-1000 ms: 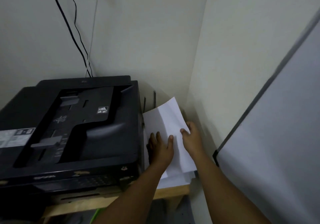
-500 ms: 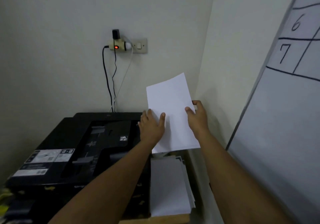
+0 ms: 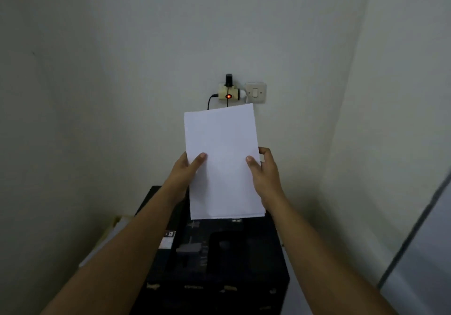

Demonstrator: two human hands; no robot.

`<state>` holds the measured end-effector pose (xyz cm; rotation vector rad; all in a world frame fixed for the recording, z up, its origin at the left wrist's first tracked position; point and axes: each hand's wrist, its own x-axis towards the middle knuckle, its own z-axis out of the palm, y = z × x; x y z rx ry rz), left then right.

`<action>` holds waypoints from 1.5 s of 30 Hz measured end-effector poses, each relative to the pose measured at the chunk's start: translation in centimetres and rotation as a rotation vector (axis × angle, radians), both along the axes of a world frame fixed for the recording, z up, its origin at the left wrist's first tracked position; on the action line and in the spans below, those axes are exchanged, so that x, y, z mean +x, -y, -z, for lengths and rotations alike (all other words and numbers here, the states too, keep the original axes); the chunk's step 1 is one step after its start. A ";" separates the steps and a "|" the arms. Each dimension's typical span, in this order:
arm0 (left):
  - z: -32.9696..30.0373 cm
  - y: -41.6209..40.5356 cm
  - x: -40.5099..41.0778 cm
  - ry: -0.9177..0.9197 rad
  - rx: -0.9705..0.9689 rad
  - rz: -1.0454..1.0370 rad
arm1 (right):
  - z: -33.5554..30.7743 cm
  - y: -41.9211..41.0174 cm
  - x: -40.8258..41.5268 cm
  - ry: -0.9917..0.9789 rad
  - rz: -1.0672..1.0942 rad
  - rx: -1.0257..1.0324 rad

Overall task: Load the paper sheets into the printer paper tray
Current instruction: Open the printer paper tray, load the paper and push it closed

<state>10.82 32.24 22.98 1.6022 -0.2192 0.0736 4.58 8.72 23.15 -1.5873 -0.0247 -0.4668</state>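
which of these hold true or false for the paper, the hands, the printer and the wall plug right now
1. Both hands grip the paper sheets. True: the left hand and the right hand each hold a side edge.
2. The sheets lie flat on the printer. False: they are held upright above the black printer.
3. A red light glows on the wall adapter. True.
4. The sheets hide the wall switch. False: the switch shows above their top right corner.
5. Only the right thumb presses the front of the sheets. False: both thumbs do.
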 end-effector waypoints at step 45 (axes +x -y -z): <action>8.7 -19.2 0.8 -0.089 -0.059 -0.080 | 11.7 -20.7 4.6 -0.184 -0.129 0.100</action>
